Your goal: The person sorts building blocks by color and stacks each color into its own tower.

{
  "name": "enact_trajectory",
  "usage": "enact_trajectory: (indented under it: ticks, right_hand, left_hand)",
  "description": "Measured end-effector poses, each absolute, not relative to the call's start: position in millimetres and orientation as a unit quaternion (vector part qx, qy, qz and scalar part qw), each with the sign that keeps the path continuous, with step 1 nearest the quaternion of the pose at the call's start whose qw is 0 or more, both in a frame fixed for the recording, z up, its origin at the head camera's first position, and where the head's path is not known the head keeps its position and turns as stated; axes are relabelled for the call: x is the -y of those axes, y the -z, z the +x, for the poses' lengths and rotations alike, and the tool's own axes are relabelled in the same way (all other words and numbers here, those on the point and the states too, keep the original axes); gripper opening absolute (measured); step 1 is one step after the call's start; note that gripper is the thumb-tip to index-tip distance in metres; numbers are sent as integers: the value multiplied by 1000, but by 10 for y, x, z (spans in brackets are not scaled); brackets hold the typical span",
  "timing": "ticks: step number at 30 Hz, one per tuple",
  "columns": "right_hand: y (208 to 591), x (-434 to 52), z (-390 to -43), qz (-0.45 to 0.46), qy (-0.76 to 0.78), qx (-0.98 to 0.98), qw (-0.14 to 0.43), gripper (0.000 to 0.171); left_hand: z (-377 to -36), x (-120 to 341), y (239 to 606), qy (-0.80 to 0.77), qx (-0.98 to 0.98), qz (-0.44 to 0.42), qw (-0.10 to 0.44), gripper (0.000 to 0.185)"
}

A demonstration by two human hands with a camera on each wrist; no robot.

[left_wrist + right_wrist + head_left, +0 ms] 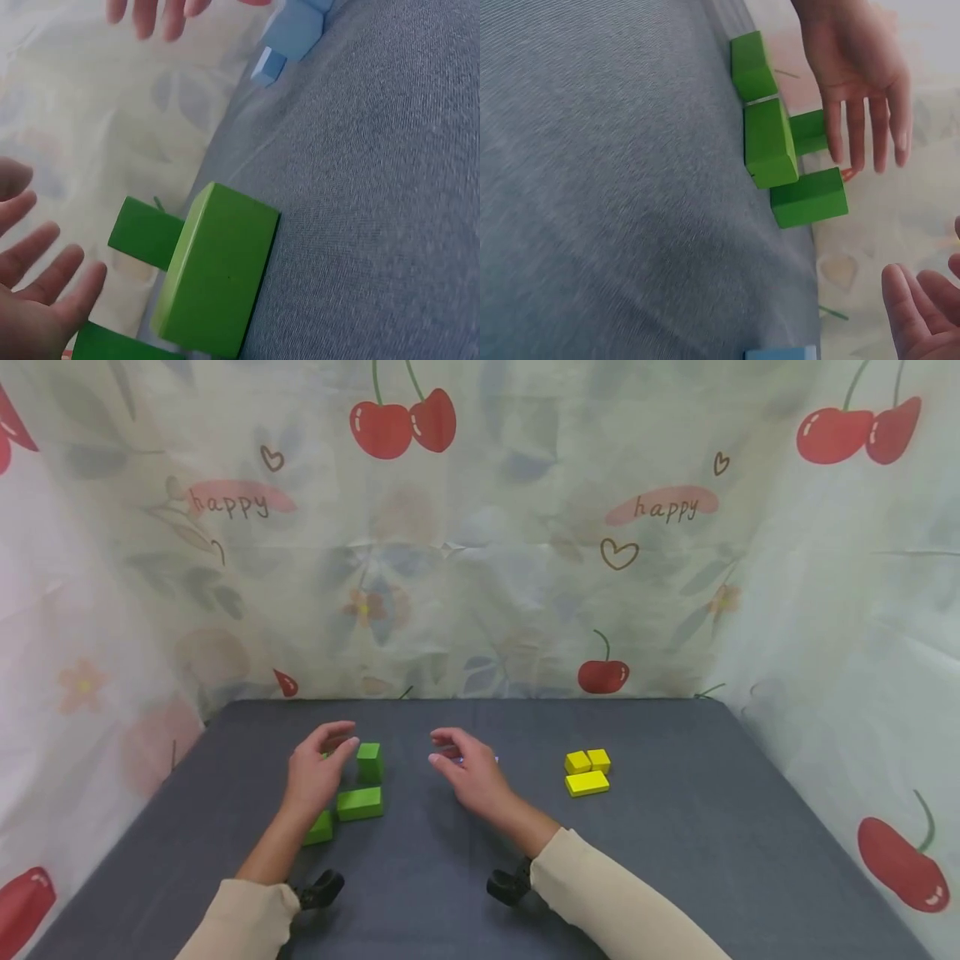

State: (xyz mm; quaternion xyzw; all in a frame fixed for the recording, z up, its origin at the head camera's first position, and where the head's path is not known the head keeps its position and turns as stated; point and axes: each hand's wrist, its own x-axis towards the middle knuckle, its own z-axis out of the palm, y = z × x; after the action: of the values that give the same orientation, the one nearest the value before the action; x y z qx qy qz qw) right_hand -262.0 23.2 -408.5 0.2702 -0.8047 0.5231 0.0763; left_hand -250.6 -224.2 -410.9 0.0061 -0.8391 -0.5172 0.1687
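Observation:
My left hand (318,772) hovers open, fingers spread, over a cluster of green blocks on the grey table (675,843). An upright green block (369,762) stands just right of its fingertips. A flat green block (359,803) lies below that one, and another green block (320,828) sits under the wrist. The left wrist view shows the flat green block (217,281) close up, with my left fingers (37,292) beside it and touching nothing. My right hand (468,772) hangs open and relaxed at the table's middle, over pale blue blocks (292,34) that it mostly hides.
Three yellow blocks (587,772) lie together to the right of my right hand. A cherry-print curtain (480,568) closes off the back and both sides of the table. Black wrist mounts (510,885) sit near the front edge.

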Motion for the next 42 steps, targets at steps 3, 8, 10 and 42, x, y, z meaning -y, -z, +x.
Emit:
enact_trajectory:
  ticks: [3,8,10,42]
  right_hand:
    - [4099,-158,-2658,264,-532,802,67,31]
    - [4147,-12,-2717,242,-539,805,57,30]
    - [4163,46,-2729,234,-540,807,52,30]
    - [4460,436,-2886,210,-479,852,-3,39]
  left_hand:
    - [-2544,2206,4115,517,843,12,149,35]
    - [-2578,2170,4129,513,851,17,110,43]
    - [-2577,2160,4132,514,853,16,94,47]
    - [-2584,2159,4279,463,885,7,58,49]
